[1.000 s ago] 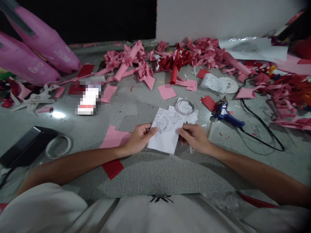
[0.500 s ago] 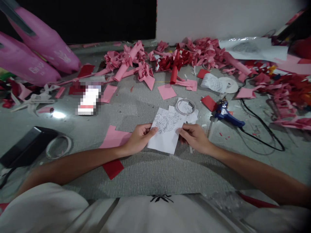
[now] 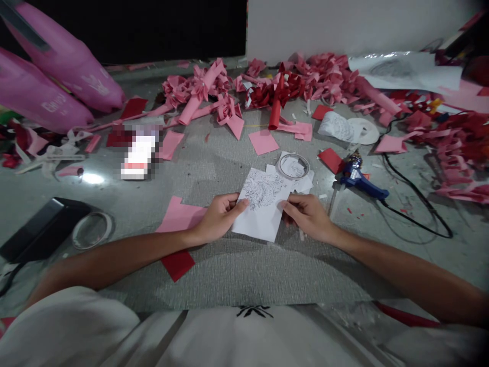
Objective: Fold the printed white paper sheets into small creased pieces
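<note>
Holding a white, black-patterned rectangular paper sheet [image 3: 262, 204] at the centre of the frame, we pinch its left edge in our curled left hand [image 3: 219, 216], its right edge in our curled right hand [image 3: 307, 216].

We look into dim, greyish light, with a white glare spot [image 3: 92, 178] on the tabletop [image 3: 133, 209], soft shadows beneath the forearms [image 3: 382, 260], a pixelated patch [image 3: 139, 158] and stretched, blurry outer edges.

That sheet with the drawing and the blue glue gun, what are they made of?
The sheet: most likely matte paper, being thin, white, crisp-edged and without shine. The glue gun: probably hard, fairly smooth plastic, judging by its evenly coloured, moulded-looking body.
</note>
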`<state>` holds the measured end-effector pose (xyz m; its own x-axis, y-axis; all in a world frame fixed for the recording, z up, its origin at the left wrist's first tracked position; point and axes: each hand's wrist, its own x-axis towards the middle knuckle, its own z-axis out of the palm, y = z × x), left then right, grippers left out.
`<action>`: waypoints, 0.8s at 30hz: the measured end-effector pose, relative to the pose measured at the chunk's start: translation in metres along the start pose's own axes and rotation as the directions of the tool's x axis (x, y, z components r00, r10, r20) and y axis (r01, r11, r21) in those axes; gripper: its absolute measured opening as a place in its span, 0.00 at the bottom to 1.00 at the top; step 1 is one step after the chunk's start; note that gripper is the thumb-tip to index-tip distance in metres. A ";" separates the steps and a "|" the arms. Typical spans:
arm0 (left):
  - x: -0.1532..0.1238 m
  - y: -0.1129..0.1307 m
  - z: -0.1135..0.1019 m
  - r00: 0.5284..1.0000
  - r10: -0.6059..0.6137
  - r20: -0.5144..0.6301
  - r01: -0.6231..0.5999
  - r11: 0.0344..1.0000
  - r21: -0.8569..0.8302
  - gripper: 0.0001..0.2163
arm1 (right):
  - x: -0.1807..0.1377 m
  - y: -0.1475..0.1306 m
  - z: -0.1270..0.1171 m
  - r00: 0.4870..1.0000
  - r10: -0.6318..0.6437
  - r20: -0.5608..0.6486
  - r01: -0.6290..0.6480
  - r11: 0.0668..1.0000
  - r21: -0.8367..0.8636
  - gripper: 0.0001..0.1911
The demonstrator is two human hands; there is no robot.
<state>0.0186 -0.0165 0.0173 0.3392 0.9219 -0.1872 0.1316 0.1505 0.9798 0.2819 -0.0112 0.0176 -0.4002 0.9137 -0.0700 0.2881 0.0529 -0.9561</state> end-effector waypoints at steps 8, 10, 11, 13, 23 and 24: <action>-0.011 -0.008 0.000 0.920 0.360 -0.152 -0.262 0.856 0.445 0.28 | -0.001 -0.005 0.000 0.999 -0.045 0.022 0.048 0.986 -0.161 0.25; -0.011 -0.011 -0.003 0.825 0.554 -0.115 -0.355 0.665 0.658 0.29 | -0.002 -0.004 0.003 0.997 -0.071 0.003 0.070 0.965 -0.251 0.23; -0.011 -0.012 -0.004 0.805 0.592 -0.041 -0.376 0.562 0.737 0.25 | -0.003 -0.002 0.004 0.995 -0.095 -0.016 0.085 0.946 -0.314 0.22; -0.008 -0.013 -0.006 0.817 0.553 0.162 -0.427 0.392 0.815 0.19 | -0.005 0.003 0.008 0.984 -0.168 -0.066 0.115 0.866 -0.486 0.20; -0.003 -0.016 -0.008 0.816 0.390 0.428 -0.538 0.237 0.809 0.22 | -0.003 0.020 0.004 0.942 -0.325 -0.085 0.104 0.524 -0.846 0.15; -0.003 -0.016 -0.008 0.813 0.385 0.436 -0.540 0.221 0.812 0.22 | -0.002 0.019 0.004 0.943 -0.324 -0.079 0.107 0.518 -0.849 0.15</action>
<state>0.0084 -0.0186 0.0030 0.7325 0.6523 0.1947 0.6026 -0.7544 0.2605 0.2853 -0.0139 -0.0018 -0.4021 0.8759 0.2667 0.8447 0.4673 -0.2611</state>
